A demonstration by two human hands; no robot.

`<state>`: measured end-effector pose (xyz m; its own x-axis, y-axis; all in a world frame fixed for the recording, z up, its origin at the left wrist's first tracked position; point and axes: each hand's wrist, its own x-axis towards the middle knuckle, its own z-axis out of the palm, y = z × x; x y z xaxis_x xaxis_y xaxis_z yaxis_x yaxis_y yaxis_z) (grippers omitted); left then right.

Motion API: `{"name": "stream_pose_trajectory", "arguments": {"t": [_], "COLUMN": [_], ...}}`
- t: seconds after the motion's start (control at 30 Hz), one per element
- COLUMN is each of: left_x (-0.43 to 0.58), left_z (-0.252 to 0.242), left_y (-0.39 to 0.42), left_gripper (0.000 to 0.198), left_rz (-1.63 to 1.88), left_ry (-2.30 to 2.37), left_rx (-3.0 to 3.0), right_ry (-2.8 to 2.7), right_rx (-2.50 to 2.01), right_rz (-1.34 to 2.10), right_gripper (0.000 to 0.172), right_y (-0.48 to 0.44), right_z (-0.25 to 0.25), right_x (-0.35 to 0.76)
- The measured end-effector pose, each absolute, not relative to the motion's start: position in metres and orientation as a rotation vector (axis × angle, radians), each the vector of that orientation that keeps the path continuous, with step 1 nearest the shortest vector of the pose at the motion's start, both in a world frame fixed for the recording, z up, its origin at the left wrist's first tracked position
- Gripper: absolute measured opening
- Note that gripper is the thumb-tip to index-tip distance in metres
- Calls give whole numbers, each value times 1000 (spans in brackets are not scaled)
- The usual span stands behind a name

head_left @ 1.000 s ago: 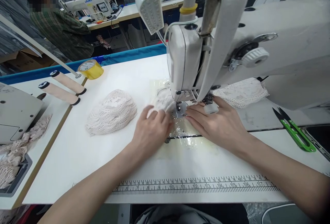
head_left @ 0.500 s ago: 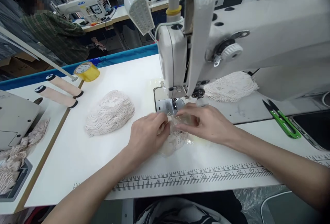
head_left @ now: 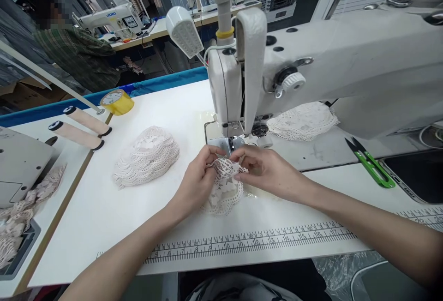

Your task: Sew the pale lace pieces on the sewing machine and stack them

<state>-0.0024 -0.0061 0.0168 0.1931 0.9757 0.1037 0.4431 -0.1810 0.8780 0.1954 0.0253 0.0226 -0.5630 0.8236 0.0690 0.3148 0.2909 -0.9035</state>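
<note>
A piece of cream lace (head_left: pixel 225 185) lies just in front of the needle plate of the white sewing machine (head_left: pixel 228 84). My left hand (head_left: pixel 199 174) pinches its left upper edge between thumb and fingers. From the other side my right hand (head_left: pixel 265 169) grips the lace's right upper edge, fingertips close to the presser foot (head_left: pixel 231 144). Part of the lace is hidden behind my fingers. To the left rests a heap of cream lace pieces (head_left: pixel 148 155), and another lace pile (head_left: pixel 304 121) lies behind the machine's needle end, under its arm.
Green thread snips (head_left: pixel 374 165) and a dark phone (head_left: pixel 417 174) lie at right. Yellow tape (head_left: pixel 117 102) and thread cones (head_left: pixel 76 135) stand at left. A printed ruler (head_left: pixel 242 243) runs along the front edge. Further back, a person in a plaid shirt (head_left: pixel 76 51) sits near other machines.
The lace between my hands now lies more spread, its scalloped edge showing clearly. My left hand has shifted slightly left and its fingers have straightened. The view has tilted a little.
</note>
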Motion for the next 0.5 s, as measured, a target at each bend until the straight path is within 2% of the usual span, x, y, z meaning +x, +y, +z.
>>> {"name": "stream_pose_trajectory", "arguments": {"t": [0.1, 0.2, 0.33, 0.5], "left_x": [-1, 1, -1, -8], "left_z": [22, 24, 12, 2], "left_y": [-9, -12, -10, -4], "left_gripper": [33, 5, 22, 25], "left_rz": [905, 883, 991, 1088], "left_ry": [1357, 1347, 1282, 1112], "left_rx": [1795, 1881, 2274, 2719], "right_ry": [-1905, -1859, -1774, -1851], "right_rx": [-1034, -1053, -1011, -935], "right_rz": [1292, 1259, 1290, 1160], "right_gripper": [11, 3, 7, 8], "right_y": [25, 24, 23, 20], "right_z": [24, 22, 17, 17], "right_x": [194, 193, 193, 193]}}
